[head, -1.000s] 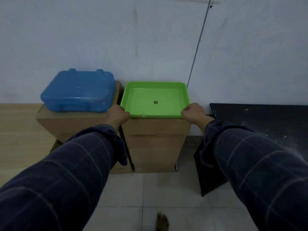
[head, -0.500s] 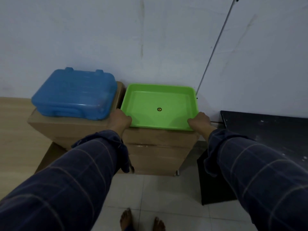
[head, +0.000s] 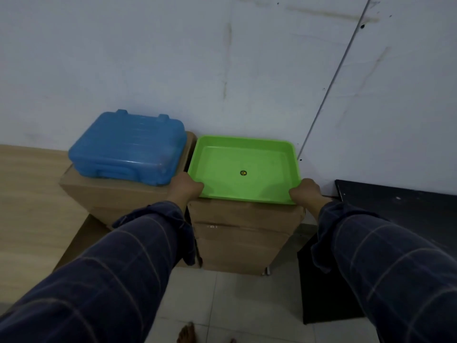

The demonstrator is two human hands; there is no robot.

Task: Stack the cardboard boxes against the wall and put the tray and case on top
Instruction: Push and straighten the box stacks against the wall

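i grip the green tray at both near corners, left hand and right hand curled on its rim (fingertips hidden). it sits on the right cardboard stack, seemingly against the wall; the blue case sits just beside it.

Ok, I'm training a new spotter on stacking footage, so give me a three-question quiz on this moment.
1. True or false: the blue case lies on a cardboard box.
2. Which hands grip the green tray? A) left only B) right only C) both
3. What does the tray rest on?

Key: 1 true. 2 C: the left hand and right hand hold its near corners. 3 the right stack of cardboard boxes by the wall.
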